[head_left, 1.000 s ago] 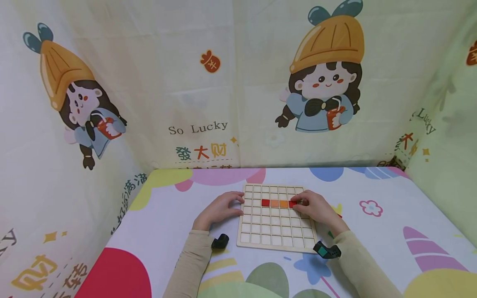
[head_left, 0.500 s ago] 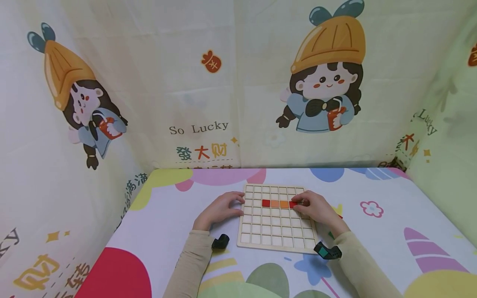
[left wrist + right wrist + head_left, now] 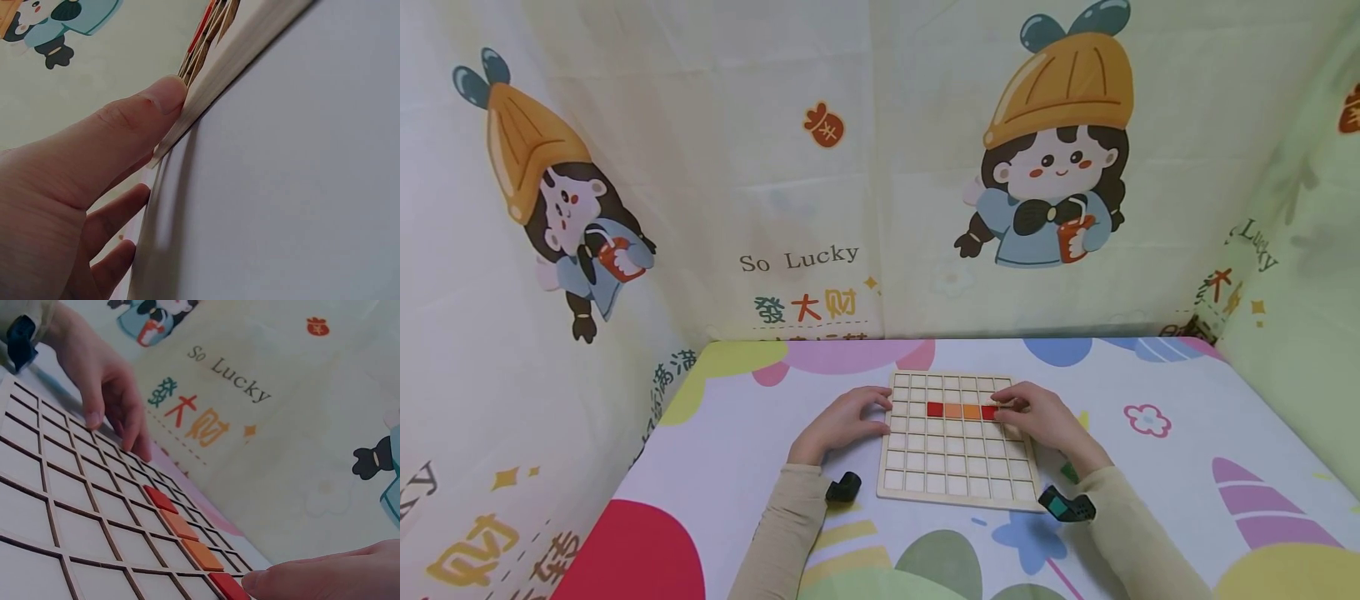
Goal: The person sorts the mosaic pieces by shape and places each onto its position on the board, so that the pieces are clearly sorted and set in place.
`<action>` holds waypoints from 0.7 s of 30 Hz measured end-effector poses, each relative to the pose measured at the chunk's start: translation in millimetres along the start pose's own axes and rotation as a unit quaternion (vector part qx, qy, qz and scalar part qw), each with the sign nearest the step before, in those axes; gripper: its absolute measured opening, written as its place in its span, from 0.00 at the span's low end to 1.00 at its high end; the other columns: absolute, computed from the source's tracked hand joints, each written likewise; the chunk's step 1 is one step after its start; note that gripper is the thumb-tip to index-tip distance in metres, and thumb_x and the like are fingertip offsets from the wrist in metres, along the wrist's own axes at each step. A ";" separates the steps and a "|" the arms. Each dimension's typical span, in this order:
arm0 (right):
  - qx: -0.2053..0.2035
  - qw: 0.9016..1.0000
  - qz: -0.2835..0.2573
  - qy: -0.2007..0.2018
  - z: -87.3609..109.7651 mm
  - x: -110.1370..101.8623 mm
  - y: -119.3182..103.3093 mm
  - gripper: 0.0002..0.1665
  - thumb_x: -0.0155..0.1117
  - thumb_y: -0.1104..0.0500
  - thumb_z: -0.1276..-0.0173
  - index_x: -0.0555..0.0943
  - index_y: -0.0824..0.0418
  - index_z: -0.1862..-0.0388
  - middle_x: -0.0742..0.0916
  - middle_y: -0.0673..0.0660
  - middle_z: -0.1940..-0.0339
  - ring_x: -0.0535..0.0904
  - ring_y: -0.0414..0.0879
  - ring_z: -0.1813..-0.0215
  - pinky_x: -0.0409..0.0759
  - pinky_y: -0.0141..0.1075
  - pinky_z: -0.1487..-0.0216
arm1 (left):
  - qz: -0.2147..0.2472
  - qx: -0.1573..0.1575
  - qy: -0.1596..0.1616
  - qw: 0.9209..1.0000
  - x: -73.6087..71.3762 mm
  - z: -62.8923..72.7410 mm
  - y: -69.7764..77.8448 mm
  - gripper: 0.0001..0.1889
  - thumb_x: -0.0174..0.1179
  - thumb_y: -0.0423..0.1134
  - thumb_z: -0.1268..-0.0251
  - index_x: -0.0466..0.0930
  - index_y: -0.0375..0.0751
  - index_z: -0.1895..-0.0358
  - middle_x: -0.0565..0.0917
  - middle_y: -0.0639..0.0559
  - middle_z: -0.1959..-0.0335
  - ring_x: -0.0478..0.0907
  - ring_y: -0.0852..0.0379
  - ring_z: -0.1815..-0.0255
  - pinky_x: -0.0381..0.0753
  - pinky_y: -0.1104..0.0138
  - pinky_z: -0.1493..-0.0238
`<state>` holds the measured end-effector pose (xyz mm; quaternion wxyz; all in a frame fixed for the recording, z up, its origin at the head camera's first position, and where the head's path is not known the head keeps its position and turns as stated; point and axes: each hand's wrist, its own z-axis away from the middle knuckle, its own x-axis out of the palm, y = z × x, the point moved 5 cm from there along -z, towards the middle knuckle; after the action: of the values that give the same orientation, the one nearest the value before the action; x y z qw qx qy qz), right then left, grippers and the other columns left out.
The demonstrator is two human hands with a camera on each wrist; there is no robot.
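Observation:
A square wooden grid board (image 3: pixel 955 502) lies on the table. One row holds a red tile (image 3: pixel 935 409), two orange tiles (image 3: pixel 201 555) and, at the right end, another red tile (image 3: pixel 226 585), all sitting in their cells. My left hand (image 3: pixel 842 421) rests at the board's left edge, thumb and fingertips spread along the rim. At the right end of the row is my right hand (image 3: pixel 1041 417), thumb tip right at the end red tile and the fingers loosely bent above it. Its far fingers are hidden in the right wrist view.
A patterned cloth (image 3: pixel 775 517) covers the table, with a printed curtain (image 3: pixel 917 208) behind and at both sides. Dark wrist cameras (image 3: pixel 844 487) sit on both sleeves. A small green patch (image 3: pixel 1069 472) shows beneath the right wrist.
My right hand has shifted slightly right and its fingertips have come away a little from the end red tile, which stays in its cell. The left hand and board have not moved.

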<state>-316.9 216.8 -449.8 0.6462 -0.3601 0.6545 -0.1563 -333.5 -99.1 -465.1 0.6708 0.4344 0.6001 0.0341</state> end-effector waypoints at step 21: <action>0.065 0.997 0.036 -0.006 56.0 -51.8 42.4 0.24 0.66 0.47 0.32 0.81 0.61 0.44 0.84 0.58 0.51 0.77 0.51 0.54 0.80 0.34 0.64 | -0.003 0.007 0.001 1.000 1.1 -2.2 -3.3 0.16 0.70 0.43 0.41 0.81 0.46 0.51 0.74 0.54 0.33 0.65 0.54 0.29 0.63 0.59 0.29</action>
<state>-279.5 295.6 -446.7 0.6772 -0.2945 0.6515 -0.1736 -336.6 -99.3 -467.8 0.6676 0.4373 0.6018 0.0287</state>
